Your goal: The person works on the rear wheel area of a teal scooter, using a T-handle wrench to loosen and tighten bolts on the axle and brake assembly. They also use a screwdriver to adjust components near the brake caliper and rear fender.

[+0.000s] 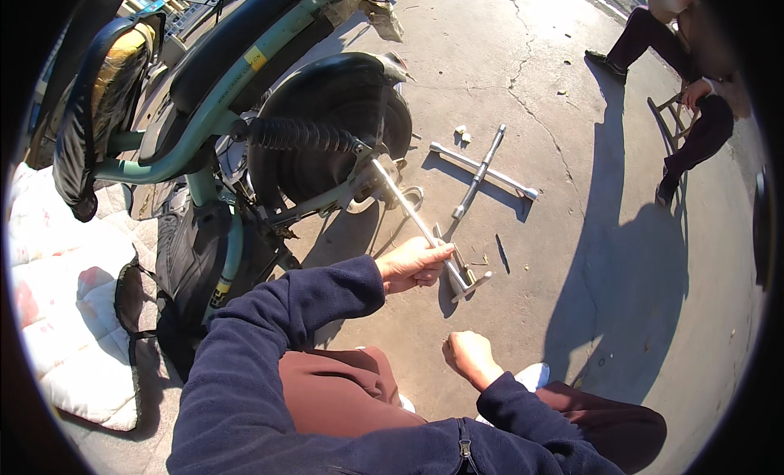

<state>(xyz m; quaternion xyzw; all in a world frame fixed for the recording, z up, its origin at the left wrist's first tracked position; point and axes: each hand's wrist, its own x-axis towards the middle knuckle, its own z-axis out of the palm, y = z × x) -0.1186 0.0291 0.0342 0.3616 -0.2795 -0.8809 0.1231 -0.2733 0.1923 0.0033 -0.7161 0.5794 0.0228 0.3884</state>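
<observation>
My left hand point(415, 265) is closed round a long silver T-handle wrench point(408, 211), just above its crossbar. The wrench slants away to the left, and its far end meets the hub area of the wheel point(398, 120) on a green two-wheeler point(245, 66). Close to the crossbar, some slim metal pieces point(462, 263) show behind the shaft. My right hand point(474, 356) is curled into a fist above my knees, nearest to the crossbar but apart from it. Whatever is inside that fist, if anything, is hidden.
A four-way lug wrench point(482, 173) lies on the concrete beyond my hands, near small pale bits point(463, 135). A dark pen-like tool point(502, 253) lies right of the wrench. A seated person point(709, 75) is at the far right. A padded white quilt point(73, 303) hangs at left.
</observation>
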